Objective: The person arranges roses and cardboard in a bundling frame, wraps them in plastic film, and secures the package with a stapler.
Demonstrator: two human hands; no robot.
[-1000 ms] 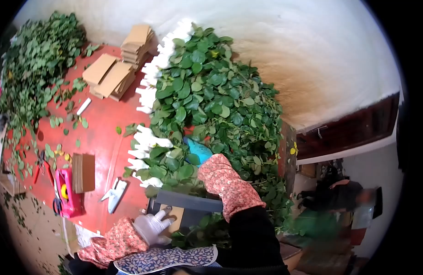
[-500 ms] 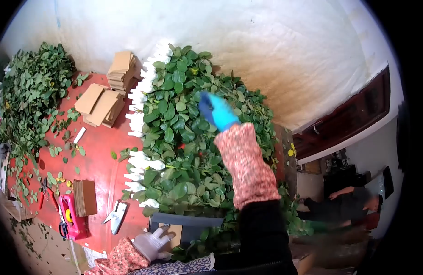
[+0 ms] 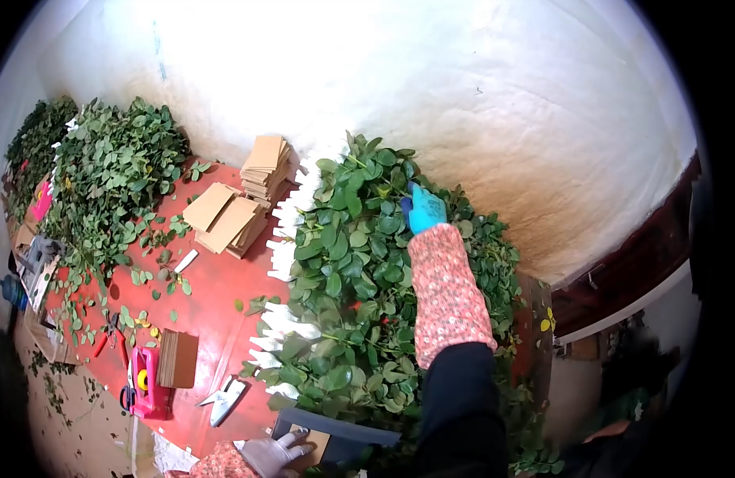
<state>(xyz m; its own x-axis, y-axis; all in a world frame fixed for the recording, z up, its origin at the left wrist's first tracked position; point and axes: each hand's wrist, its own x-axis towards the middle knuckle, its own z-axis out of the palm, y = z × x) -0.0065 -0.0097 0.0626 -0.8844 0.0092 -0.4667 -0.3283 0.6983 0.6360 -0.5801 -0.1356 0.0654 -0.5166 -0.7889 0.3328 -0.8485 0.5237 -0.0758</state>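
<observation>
My right hand [image 3: 425, 209], in a blue glove, reaches to the back of a large pile of leafy green stems [image 3: 359, 263]. Its fingers are curled in among the leaves around a leafy stem, though the grip is partly hidden. White-wrapped stem ends [image 3: 281, 259] line the left side of the pile. At the bottom, my left hand [image 3: 273, 456] wears a pale glove and lies with fingers stretched over a cardboard piece [image 3: 310, 448]. That cardboard rests on a dark grey tray-like holder [image 3: 347, 434].
On the red table [image 3: 216, 307] are stacked cardboard pieces [image 3: 228, 219], a white-handled stapler-like tool [image 3: 224, 401], a pink tape dispenser [image 3: 150, 390], scissors [image 3: 128, 390] and red-handled pliers [image 3: 112, 338]. Another leafy pile [image 3: 124, 159] stands at left; a wall [image 3: 495, 119] rises behind.
The view has turned, so the table appears lower and further right. My right hand, blurred before, is now steady at the back of the leaves. My left hand stays on the cardboard.
</observation>
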